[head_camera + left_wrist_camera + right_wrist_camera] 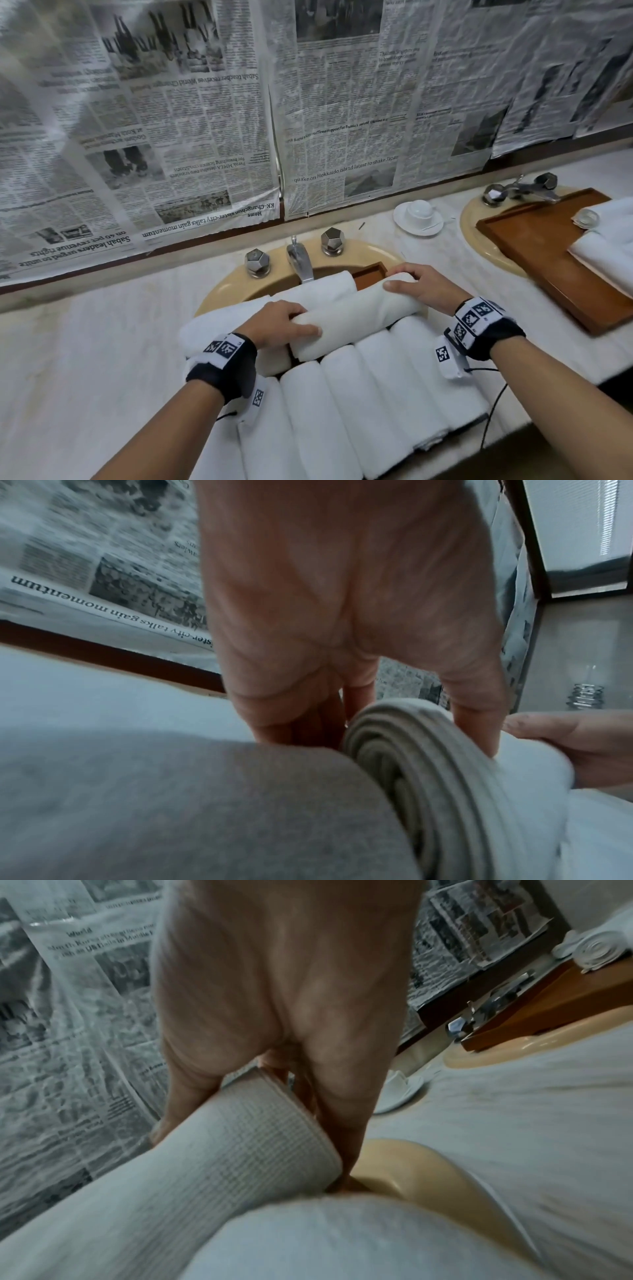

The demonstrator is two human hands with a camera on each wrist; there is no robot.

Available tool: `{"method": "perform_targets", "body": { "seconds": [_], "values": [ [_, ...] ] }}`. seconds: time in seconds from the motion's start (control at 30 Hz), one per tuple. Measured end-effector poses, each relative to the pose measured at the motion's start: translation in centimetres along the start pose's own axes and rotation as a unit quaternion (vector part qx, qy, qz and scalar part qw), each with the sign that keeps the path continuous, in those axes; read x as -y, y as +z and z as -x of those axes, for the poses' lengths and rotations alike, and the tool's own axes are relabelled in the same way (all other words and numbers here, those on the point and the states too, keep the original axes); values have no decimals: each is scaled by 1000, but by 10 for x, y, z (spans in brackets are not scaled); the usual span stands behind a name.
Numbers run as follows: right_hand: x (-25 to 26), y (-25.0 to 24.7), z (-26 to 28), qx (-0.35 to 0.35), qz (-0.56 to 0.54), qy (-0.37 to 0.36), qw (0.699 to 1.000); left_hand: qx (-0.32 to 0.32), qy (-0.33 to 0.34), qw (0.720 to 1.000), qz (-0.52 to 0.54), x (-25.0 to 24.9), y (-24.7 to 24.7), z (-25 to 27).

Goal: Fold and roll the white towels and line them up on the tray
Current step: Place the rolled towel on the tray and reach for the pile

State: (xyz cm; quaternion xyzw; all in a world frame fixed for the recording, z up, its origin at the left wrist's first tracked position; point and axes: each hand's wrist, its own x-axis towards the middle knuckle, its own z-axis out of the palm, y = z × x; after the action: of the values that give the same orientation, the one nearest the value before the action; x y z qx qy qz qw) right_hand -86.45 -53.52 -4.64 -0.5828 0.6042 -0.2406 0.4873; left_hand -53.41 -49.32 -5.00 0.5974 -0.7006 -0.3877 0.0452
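I hold a rolled white towel (356, 318) crosswise over the far ends of several rolled towels (359, 394) lined up side by side on the tray. My left hand (291, 320) grips its left end, and the left wrist view shows the spiral of that end (411, 750) between thumb and fingers of the left hand (356, 674). At the other end my right hand (400, 277) wraps round the towel (260, 1137); the right wrist view shows the right hand (274, 1069). A brown corner of the wooden tray (371, 274) shows over the sink. Behind lies another rolled towel (325, 284).
A tap (299, 260) with two knobs stands just behind the tray. To the right, a cup and saucer (418, 214) and a second wooden tray (534, 246) with folded towels (609, 253). Newspaper (205, 120) covers the wall. Marble counter (85, 342) stretches left.
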Motion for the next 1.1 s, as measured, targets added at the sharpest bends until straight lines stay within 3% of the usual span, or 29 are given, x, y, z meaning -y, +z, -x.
{"method": "perform_targets", "body": {
  "seconds": [0.17,0.4,0.5,0.63,0.8,0.93,1.1],
  "values": [
    [-12,4,-25,28,61,20,998,31,-37,998,-48,-6,3,-10],
    [-11,14,-29,77,126,35,988,-39,-14,995,-89,1,25,-3],
    [-13,18,-31,90,232,34,968,-49,3,994,-100,5,29,3],
    [-6,27,-31,28,325,22,945,-71,14,991,-116,3,34,11],
    [-2,34,-26,12,337,75,938,-66,-8,987,-146,2,40,12],
    [0,31,-20,25,327,73,942,-63,-19,982,-177,-2,44,12],
    [-7,16,0,30,258,71,963,-127,-6,989,-82,15,37,33]
  ]
}}
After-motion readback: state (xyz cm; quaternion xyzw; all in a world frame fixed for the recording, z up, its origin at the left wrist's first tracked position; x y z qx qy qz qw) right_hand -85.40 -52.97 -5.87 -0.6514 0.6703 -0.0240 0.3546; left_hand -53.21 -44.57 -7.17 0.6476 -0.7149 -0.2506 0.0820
